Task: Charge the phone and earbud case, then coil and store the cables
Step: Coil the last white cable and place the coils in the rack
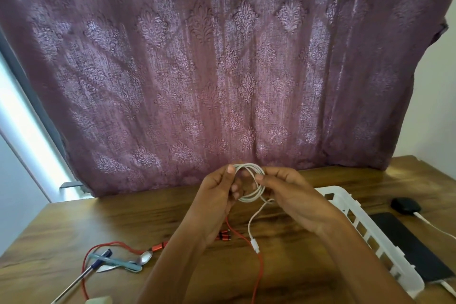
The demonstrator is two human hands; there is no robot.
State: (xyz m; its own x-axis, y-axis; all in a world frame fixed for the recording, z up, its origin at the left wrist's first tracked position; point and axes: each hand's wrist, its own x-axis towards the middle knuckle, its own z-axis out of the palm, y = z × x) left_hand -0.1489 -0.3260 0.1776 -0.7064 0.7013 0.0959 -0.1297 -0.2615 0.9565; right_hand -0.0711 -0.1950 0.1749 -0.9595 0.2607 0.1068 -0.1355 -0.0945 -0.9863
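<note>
Above the wooden table (74,219), my left hand (217,195) and my right hand (293,197) both pinch a small coil of white cable (254,195). The coil's loose tail hangs down, and its white plug (255,245) dangles over the table. A red cable (259,271) with orange plugs lies on the table below my hands. At the right lies a dark phone (407,247) with a white plug at its near end. Beyond it sits a black earbud case (404,205) with a white cable (434,226) plugged into it.
A white slotted plastic basket (357,222) stands to the right of my hands. At the front left lie a spoon (145,258), a blue pen (116,263) and a metal rod (74,284). A purple patterned curtain (222,69) hangs behind the table.
</note>
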